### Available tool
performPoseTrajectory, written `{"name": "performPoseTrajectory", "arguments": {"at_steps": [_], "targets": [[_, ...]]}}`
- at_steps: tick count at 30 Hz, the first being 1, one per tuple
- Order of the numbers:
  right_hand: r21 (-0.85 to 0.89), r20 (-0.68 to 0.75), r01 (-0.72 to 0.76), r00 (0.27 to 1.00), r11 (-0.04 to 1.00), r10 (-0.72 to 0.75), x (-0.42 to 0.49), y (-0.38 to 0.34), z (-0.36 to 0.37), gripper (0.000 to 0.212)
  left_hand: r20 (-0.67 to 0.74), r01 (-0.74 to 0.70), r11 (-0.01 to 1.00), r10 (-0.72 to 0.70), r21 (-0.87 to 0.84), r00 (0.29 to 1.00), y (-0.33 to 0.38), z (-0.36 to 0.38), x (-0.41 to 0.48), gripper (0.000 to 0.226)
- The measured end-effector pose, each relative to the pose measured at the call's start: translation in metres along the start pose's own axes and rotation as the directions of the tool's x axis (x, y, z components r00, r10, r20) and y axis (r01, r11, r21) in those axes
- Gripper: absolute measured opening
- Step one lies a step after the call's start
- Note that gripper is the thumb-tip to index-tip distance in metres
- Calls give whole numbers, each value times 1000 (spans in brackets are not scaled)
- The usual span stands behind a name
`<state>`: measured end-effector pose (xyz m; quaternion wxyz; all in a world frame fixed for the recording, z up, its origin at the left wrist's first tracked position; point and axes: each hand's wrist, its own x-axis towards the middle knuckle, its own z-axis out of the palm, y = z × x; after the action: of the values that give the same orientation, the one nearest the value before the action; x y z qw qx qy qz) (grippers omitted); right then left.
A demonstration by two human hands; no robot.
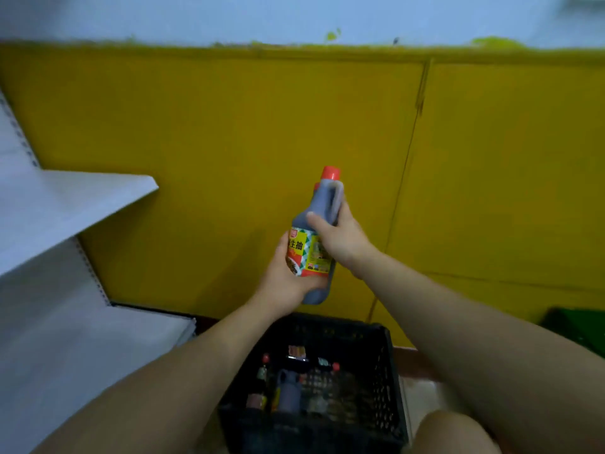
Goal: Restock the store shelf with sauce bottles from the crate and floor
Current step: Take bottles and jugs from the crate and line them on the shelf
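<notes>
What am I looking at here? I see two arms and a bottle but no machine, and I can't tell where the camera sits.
There is no robot in this one. A person does the job with bare hands, and the single picture comes from a wide-angle camera worn on the head, looking forward and down, which is why both forearms reach in from the bottom.

Both hands hold one sauce bottle, dark with a red cap and a moulded handle. The left hand grips its lower part from below, and the right hand grips the upper part by the handle.

Under the bottle, a black crate stands on the floor with more bottles inside. At the left is the white shelf; what shows of it is bare. Behind everything is a yellow wall.
</notes>
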<state>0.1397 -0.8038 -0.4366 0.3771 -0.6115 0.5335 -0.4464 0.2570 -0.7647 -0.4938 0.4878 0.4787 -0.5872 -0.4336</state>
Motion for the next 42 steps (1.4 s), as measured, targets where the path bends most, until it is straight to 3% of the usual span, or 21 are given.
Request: {"name": "performPoseTrajectory", "arguments": {"at_steps": [1, 3, 6, 8, 10, 13, 17, 21, 25, 27, 34, 37, 40, 42], "targets": [[56, 11, 33, 999, 998, -33, -4, -20, 2, 91, -54, -20, 1000, 21, 21, 998, 17, -6, -8, 93], [166, 16, 122, 992, 979, -126, -17, -58, 1, 67, -108, -70, 994, 79, 80, 991, 49, -21, -25, 102], [297, 53, 218, 968, 930, -244, -39, -105, -3, 43, -70, -125, 988, 131, 87, 989, 93, -58, -57, 106], [366, 84, 243, 953, 898, -292, -50, -131, -1, 34, -33, -97, 995, 98, 5, 995, 120, -84, -79, 110], [452, 125, 222, 943, 864, -308, -61, -155, 8, 30, -8, -85, 994, 85, -74, 996, 142, -103, -97, 99], [537, 187, 218, 911, 815, -367, -78, -190, 28, 35, -77, -163, 987, 162, -11, 984, 165, -123, -123, 93], [385, 252, 288, 881, 877, -400, -107, -229, 65, 33, -275, -230, 970, 244, 84, 930, 175, -153, -165, 83], [172, 299, 441, 829, 881, -473, -135, -253, 116, 51, -433, -245, 943, 323, 227, 841, 172, -193, -206, 75], [95, 433, 475, 771, 875, -466, -154, -266, 164, 91, -579, -118, 930, 313, 349, 753, 167, -225, -233, 94], [77, 470, 473, 759, 878, -450, -159, -272, 182, 102, -628, -56, 917, 313, 394, 713, 164, -236, -239, 102], [187, 575, 412, 690, 892, -439, -151, -270, 236, 99, -712, 89, 907, 258, 411, 653, 139, -265, -246, 109], [267, 608, 323, 675, 908, -418, -136, -265, 268, 95, -711, 170, 893, 203, 416, 674, 132, -286, -241, 107], [332, 621, 291, 648, 897, -441, -119, -257, 295, 95, -691, 333, 816, 110, 473, 714, 125, -307, -235, 101], [327, 628, 304, 637, 895, -446, -106, -250, 309, 98, -708, 495, 704, 15, 509, 706, 116, -322, -232, 94]]}}
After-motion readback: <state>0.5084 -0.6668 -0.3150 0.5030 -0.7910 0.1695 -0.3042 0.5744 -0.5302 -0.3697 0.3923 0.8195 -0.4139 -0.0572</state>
